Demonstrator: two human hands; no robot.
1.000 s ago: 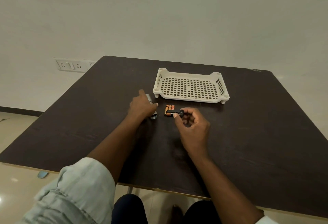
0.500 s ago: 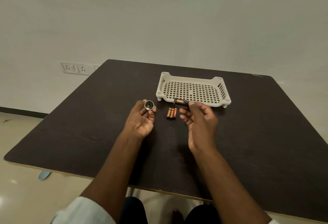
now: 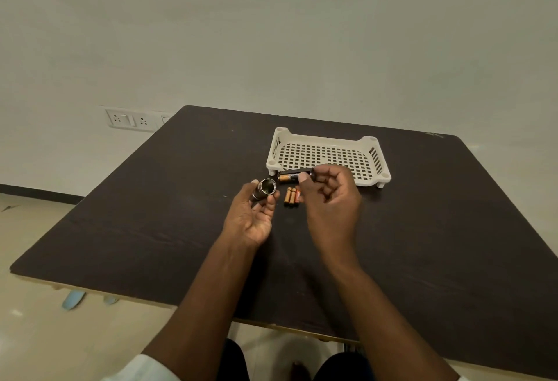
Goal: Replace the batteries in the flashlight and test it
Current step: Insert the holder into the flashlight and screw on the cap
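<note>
Left hand: our left hand [image 3: 250,217] is raised palm-up over the middle of the dark brown wooden table [image 3: 136,214]; its grip is closed around the short black metal flashlight body [image 3: 265,189], whose open silver-rimmed end faces up and to the right.

Right hand: our right hand [image 3: 330,199] is just right of the left one; thumb and fingertips are clamped on the right end of the black and copper battery holder [image 3: 291,176], which lies level above the table and points left toward the flashlight's open end.

Gap: we see the holder's left end near the flashlight body but apart from it.

Loose batteries: three small copper and black cylindrical batteries [image 3: 291,196] lie side by side on the table between our hands, partly covered on the right by our right hand.

Tray: a cream perforated plastic tray [image 3: 327,154] with short corner feet stands on the table beyond our hands, right of centre.

Wall: a white socket and switch plate [image 3: 129,119] sits on the pale wall at far left, behind the table's corner.
</note>
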